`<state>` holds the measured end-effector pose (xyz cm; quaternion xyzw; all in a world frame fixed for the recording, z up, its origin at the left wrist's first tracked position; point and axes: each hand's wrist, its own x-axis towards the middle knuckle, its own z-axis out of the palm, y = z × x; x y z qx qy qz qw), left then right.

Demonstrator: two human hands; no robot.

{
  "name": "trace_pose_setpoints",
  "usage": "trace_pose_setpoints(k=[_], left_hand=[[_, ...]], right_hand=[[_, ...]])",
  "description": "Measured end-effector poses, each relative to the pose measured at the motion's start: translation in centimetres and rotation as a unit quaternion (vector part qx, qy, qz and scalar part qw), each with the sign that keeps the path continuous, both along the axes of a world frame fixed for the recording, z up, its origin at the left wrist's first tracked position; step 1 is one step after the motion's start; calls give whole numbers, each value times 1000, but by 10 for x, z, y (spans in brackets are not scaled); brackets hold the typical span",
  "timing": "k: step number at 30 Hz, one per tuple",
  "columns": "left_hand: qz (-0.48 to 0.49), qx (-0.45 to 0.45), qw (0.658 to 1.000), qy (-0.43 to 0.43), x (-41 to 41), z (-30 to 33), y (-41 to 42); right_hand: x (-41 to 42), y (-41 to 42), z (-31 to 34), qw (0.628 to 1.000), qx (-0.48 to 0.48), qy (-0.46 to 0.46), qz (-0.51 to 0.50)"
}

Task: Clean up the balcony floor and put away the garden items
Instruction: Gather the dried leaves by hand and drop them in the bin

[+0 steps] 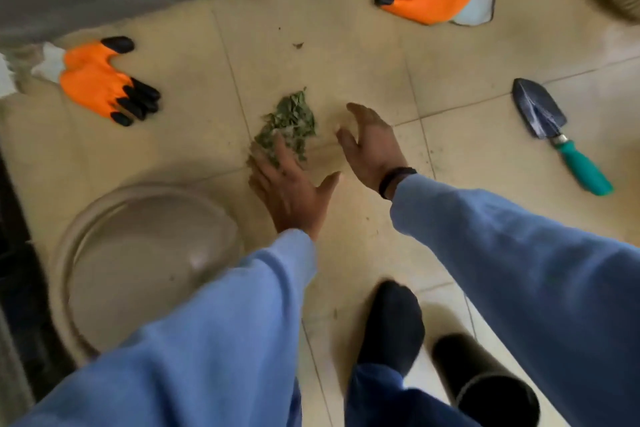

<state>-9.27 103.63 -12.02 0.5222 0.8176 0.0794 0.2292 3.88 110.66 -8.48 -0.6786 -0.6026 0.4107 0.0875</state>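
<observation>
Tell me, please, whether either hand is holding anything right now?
Nothing is held: the left hand rests open-fingered on the leaf pile, the right hand open beside it.

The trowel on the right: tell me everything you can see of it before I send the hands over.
The trowel is a small hand tool with a dark, pointed metal blade, a short silvery collar and a teal handle. It lies flat on the beige tiled floor, blade pointing up-left, handle toward the lower right. Nothing touches it; the right hand is well to its left.
</observation>
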Motion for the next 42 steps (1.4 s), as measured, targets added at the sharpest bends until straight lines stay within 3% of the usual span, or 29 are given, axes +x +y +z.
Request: trace_pose_setpoints(k=[4, 9, 15, 18, 22, 25, 28, 31, 32, 34, 39, 42], left_hand=[[47, 78, 996, 5, -6, -31, 26], [75, 146, 986, 4, -1, -53, 37], [148, 239, 951, -131, 1, -51, 86], [143, 262, 929, -218, 2, -50, 123], [84, 258, 928, -256, -4, -55, 124], [-35, 249, 944, -215, -12, -61, 115], [-207, 252, 942, -78, -15, -73, 119], [-290, 240, 927, -1, -10, -75, 133], [-301, 248, 921, 10, -9, -74, 139], [-315, 270, 909, 30, -12, -71, 153], [-370, 303, 876, 68, -16, -71, 181], [-354, 305, 882, 60, -12, -71, 186]], right_hand=[[-24, 66, -28, 995, 77, 47, 44], [-45, 146, -60, 980, 106, 15, 165], [-35, 141, -74, 940, 164, 80, 290], [-27, 128, -73, 944, 157, 95, 276], [-37, 110, -65, 965, 158, 156, 139], [-47, 112, -63, 954, 138, 241, -112], [-45, 139, -55, 838, 95, 387, -372], [-26, 155, -44, 702, 64, 465, -536], [-21, 152, -44, 670, 68, 474, -567], [-15, 134, -47, 642, 71, 475, -597], [-10, 88, -59, 615, 45, 486, -619], [-9, 90, -59, 629, 38, 490, -603]])
